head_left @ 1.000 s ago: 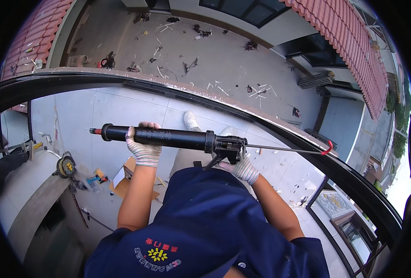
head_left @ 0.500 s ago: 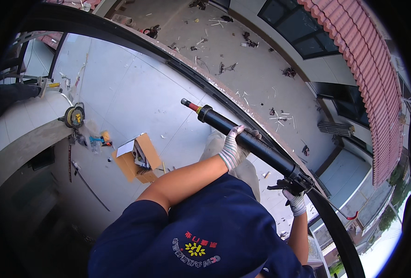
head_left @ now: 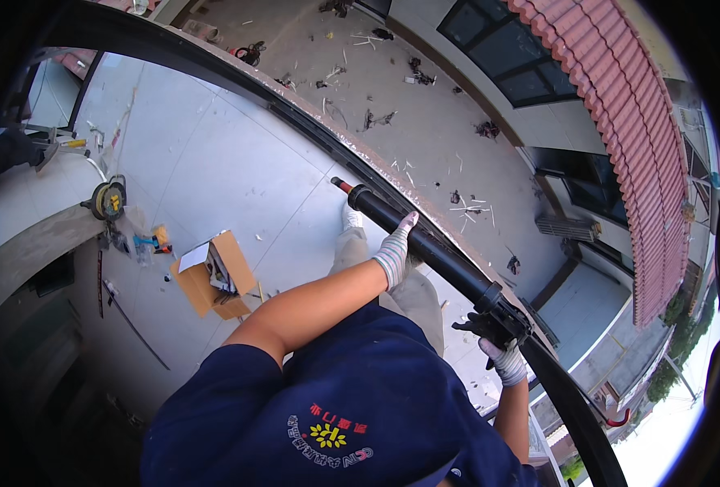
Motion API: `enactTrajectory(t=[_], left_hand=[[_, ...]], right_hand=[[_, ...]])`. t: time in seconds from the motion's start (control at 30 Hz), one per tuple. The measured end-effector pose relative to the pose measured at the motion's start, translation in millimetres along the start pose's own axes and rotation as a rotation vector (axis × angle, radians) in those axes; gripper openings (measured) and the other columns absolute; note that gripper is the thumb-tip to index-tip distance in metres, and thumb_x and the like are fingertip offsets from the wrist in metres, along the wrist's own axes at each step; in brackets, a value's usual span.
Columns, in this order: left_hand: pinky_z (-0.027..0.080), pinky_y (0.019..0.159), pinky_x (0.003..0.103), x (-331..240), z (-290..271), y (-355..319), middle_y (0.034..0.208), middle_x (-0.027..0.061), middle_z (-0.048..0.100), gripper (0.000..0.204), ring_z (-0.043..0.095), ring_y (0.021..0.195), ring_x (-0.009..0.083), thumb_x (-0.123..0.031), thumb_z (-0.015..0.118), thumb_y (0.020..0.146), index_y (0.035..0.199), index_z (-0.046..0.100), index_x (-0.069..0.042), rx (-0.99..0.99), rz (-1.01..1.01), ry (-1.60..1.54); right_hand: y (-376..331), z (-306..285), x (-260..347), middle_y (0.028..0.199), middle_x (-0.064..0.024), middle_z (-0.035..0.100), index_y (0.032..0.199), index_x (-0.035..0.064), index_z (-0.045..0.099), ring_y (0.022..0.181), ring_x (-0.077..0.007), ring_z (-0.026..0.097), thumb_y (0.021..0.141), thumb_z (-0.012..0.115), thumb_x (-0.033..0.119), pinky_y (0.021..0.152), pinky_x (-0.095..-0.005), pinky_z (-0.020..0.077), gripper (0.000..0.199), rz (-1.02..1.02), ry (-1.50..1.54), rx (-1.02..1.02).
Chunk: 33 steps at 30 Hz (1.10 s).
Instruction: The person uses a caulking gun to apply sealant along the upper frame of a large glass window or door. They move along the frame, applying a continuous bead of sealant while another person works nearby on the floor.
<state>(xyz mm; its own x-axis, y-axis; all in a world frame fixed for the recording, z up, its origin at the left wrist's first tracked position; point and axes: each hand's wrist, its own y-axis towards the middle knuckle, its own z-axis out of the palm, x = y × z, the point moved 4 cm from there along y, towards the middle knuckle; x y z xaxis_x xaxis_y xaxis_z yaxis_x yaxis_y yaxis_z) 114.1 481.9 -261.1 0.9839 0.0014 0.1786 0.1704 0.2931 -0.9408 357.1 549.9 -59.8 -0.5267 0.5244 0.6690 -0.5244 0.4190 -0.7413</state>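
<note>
A long black caulking gun (head_left: 449,261) lies slantwise across my front, its nozzle end toward the upper left. My left hand (head_left: 393,256), in a striped, light-coloured work glove, is closed round the barrel. At the rear, my right hand (head_left: 506,361), gloved alike, is wrapped round the handle by the black trigger (head_left: 475,327); part of its grip is hidden. The short red-and-black nozzle (head_left: 342,186) points toward the dark window frame (head_left: 315,134); I cannot tell whether it touches. A thin rod with a red hooked end (head_left: 620,420) sticks out behind the gun.
On the pale tiled floor stands an open cardboard box (head_left: 235,264) with items inside. Further left are a cable reel (head_left: 108,199) and a blue-and-orange tool (head_left: 150,241). Beyond the frame lies a littered courtyard (head_left: 408,122) lower down, with a red tiled roof (head_left: 603,105) opposite.
The nozzle end has moved closer to the window frame, and my view has shifted so the surroundings sit further left. Both hands keep their hold on the caulking gun.
</note>
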Motion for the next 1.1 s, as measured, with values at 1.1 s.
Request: enactTrajectory(t=[1.1], left_hand=[[0.062,0.074,0.047,-95,91,352,0.106,0.0113,0.061,0.058,0.066,0.086,0.0263,-0.040,0.077,0.083,0.122,0.050,-0.008,-0.274,0.247,-0.048]], right_hand=[[347,-121,-66,0.101,-0.0195,0.070,0.119,-0.0038,0.059,0.092,-0.0283,0.070,0.092,0.062,0.054,0.086,-0.0412,0.0569,0.064,0.212,0.268,-0.068]])
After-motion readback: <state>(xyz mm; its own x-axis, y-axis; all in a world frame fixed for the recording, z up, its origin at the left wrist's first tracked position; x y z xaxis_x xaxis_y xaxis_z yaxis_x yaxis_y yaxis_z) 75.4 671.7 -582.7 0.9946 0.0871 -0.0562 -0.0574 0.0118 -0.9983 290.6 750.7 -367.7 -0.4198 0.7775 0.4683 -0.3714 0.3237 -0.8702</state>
